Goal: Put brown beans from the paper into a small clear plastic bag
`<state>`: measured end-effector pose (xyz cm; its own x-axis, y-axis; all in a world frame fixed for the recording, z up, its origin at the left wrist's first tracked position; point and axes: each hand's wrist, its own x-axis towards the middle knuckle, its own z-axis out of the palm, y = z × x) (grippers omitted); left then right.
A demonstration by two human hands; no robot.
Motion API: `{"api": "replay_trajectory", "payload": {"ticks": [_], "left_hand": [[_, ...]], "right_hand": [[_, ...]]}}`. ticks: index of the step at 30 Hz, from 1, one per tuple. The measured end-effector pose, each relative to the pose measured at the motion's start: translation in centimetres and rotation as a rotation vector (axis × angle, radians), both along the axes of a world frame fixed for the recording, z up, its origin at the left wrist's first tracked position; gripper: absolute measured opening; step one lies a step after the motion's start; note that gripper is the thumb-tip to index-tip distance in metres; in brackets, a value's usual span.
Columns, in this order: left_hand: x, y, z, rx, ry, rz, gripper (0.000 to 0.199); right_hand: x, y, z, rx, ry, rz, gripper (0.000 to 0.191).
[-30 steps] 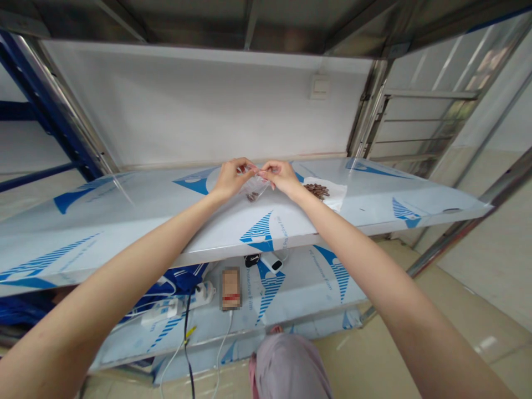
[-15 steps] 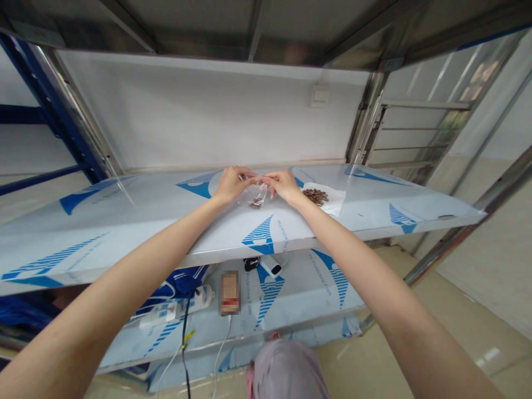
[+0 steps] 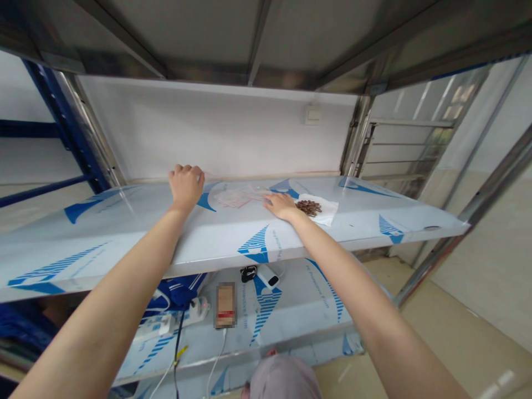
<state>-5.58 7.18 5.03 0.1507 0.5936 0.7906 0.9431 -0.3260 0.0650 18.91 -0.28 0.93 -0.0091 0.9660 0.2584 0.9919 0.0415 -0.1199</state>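
Left hand (image 3: pixel 186 185): clenched, apparently empty, on steel shelf (image 3: pixel 124 244), 11 o'clock.
Right hand (image 3: pixel 281 205): released, flat, beside brown beans (image 3: pixel 310 208) on white paper (image 3: pixel 329 217), 1 o'clock.

Your left hand (image 3: pixel 186 187) is curled on the film-covered shelf (image 3: pixel 124 244), and your right hand (image 3: pixel 282 205) lies flat by the white paper (image 3: pixel 327 215) of brown seeds (image 3: pixel 308 208). Clear plastic bags (image 3: pixel 236 197) sit between them.

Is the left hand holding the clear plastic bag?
No, the curled left hand rests on the blue-patterned, film-covered shelf, apart from the clear plastic bag.
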Motion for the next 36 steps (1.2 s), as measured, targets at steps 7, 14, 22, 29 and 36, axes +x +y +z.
{"api": "replay_trajectory", "payload": {"ticks": [7, 14, 22, 29, 36], "left_hand": [[3.0, -1.4, -1.0, -0.231, 0.361, -0.067, 0.056], [6.2, -2.4, -1.8, -0.187, 0.392, -0.458, 0.034], [10.0, -1.8, -3.1, -0.344, 0.669, -0.531, 0.03], [10.2, -1.9, -2.4, -0.149, 0.826, -0.505, 0.031], [9.7, -3.0, -2.2, -0.04, 0.829, -0.421, 0.043]], "right_hand": [[-0.1, 0.0, 0.4, 0.087, -0.043, 0.03, 0.03], [0.0, 0.1, 0.0, 0.164, -0.003, 0.03, 0.029], [0.0, 0.2, 0.5, 0.086, -0.022, -0.095, 0.025], [0.0, 0.2, 0.7, 0.236, 0.157, -0.161, 0.023], [0.2, 0.7, 0.7, 0.282, 0.551, -0.099, 0.023]]}}
